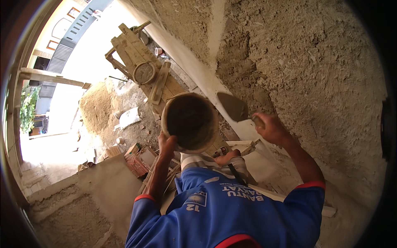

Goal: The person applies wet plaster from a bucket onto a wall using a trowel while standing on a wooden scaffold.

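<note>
My left hand (167, 144) grips the near left side of a round bucket (214, 120), its thumb over the rim. Dark, wet-looking mortar (192, 120) lies inside, though shadow hides how much. On the right, my right hand (271, 129) is closed around the handle of a pointed trowel (234, 107). The trowel's grey blade points left, in front of the wall and just right of the bucket, apart from it. Rough plaster (306, 62) covers the wall on my right, with a darker, wetter-looking patch (244, 70) beyond the blade.
Ahead runs a plank scaffold (128, 49) bearing a second bucket (144, 73) and a long wooden board (160, 82). Down on the left are a sand heap (97, 103), a white sack (129, 118) and stacked reddish tiles or bricks (138, 161). My bare foot (227, 158) rests below me.
</note>
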Tool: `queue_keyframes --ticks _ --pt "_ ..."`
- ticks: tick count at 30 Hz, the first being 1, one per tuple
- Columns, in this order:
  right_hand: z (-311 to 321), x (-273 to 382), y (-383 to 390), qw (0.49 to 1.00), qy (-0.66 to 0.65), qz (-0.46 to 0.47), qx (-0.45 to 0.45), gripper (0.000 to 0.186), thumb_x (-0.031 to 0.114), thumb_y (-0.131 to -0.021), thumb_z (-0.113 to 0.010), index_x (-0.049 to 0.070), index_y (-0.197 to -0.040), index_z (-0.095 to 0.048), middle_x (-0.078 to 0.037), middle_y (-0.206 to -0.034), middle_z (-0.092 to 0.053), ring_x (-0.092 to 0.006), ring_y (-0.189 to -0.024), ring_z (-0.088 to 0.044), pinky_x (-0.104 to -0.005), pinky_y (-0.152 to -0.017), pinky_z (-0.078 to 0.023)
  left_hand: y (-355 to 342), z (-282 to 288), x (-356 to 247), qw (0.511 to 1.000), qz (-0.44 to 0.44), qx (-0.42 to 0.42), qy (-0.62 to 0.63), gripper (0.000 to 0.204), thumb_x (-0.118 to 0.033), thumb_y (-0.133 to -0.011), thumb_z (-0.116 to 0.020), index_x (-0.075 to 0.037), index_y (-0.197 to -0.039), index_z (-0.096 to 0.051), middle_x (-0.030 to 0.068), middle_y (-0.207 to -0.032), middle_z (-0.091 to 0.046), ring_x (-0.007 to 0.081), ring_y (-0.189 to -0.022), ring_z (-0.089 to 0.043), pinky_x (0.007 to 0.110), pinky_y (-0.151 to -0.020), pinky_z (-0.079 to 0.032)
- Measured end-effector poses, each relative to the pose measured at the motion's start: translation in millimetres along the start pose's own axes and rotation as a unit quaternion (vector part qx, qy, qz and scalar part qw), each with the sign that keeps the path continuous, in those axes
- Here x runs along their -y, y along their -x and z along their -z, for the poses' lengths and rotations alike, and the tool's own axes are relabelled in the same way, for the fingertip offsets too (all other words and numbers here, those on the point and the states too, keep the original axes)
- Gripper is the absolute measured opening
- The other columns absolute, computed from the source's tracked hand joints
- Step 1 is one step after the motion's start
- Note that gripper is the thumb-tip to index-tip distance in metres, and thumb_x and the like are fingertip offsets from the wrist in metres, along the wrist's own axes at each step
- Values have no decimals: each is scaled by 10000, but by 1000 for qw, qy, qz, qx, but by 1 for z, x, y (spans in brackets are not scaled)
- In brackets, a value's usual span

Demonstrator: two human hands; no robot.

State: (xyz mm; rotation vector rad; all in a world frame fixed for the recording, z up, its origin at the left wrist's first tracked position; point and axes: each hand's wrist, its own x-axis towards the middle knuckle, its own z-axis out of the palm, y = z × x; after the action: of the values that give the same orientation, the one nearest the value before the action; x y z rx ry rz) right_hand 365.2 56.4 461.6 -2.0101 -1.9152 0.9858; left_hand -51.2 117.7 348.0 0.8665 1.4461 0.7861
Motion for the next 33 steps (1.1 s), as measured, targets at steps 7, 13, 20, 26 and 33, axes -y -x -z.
queue_keyframes --ticks 7,13,20,26,33 --pt "-28 21 7 885 418 126 -160 249 65 -849 -623 88 -1097 -611 -147 -842 -646 -307 -887 -674 -409 -698 -568 44 -85 -63 991 -59 115 -15 592 26 -697 -524 49 -1289 -534 153 -1071 -673 243 -956 -650 329 -861 -521" --pt "-60 -20 39 989 124 55 65 280 191 -825 -671 44 -1062 -652 -208 -850 -675 -392 -785 -691 -495 -707 -551 68 -131 -84 987 -32 136 -81 570 -5 -721 -555 10 -1290 -553 162 -1023 -682 232 -892 -670 336 -793 -536" --pt "-95 -15 64 995 -58 -17 85 458 327 -832 -677 56 -1190 -586 -204 -960 -694 -418 -900 -672 -507 -760 -539 62 -143 -72 963 -43 171 -206 578 -68 -741 -578 -12 -1315 -544 211 -1009 -695 278 -917 -688 380 -813 -528" --pt "-75 -10 67 991 33 -73 103 421 308 -848 -684 56 -1166 -573 -203 -902 -686 -404 -917 -669 -497 -757 -541 59 -133 -78 977 20 166 -134 564 -58 -750 -567 -14 -1312 -552 194 -1009 -696 268 -901 -685 378 -802 -529" --pt "-64 -2 42 992 94 -33 75 415 254 -845 -706 56 -1164 -527 -201 -865 -675 -385 -844 -683 -501 -708 -545 49 -111 -69 985 19 124 -119 586 -24 -731 -571 1 -1315 -544 175 -1012 -696 251 -878 -675 357 -795 -527"
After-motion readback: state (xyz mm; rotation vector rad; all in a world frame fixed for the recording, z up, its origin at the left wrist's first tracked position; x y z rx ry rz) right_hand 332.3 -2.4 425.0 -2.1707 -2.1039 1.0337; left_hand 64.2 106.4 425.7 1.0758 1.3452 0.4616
